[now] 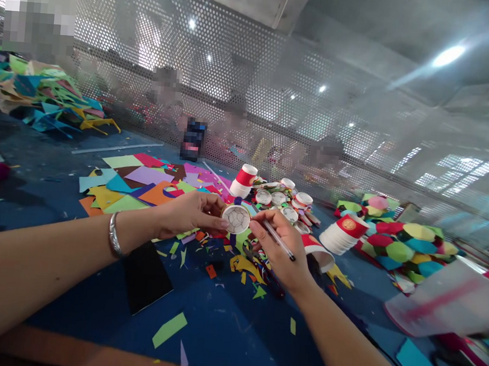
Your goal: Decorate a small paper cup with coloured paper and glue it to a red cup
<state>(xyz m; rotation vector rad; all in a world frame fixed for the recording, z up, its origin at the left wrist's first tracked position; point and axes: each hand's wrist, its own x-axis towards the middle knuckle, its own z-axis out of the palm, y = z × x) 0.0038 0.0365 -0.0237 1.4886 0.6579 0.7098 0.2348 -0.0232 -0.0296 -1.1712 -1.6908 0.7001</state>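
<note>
My left hand [205,216] pinches a small white round disc [236,219] by its left edge, and thin dark lines form a ball-like pattern on its face. Bits of blue show above and below the disc. My right hand [284,245] is closed around a clear pen [279,240] with a dark end, its fingertips close to the disc's right edge. Whether the pen's tip touches the disc is hidden by my fingers. Beyond my hands lies a pile of similar white rounds [278,198], next to a stack of red and white paper cups [244,181].
Coloured paper sheets [138,183] and scraps [211,271] cover much of the blue table [223,339]. More paper cups [344,234] lie to the right, near colourful paper balls [409,241] and a translucent cup [447,300]. A black sheet [148,277] lies below my left wrist.
</note>
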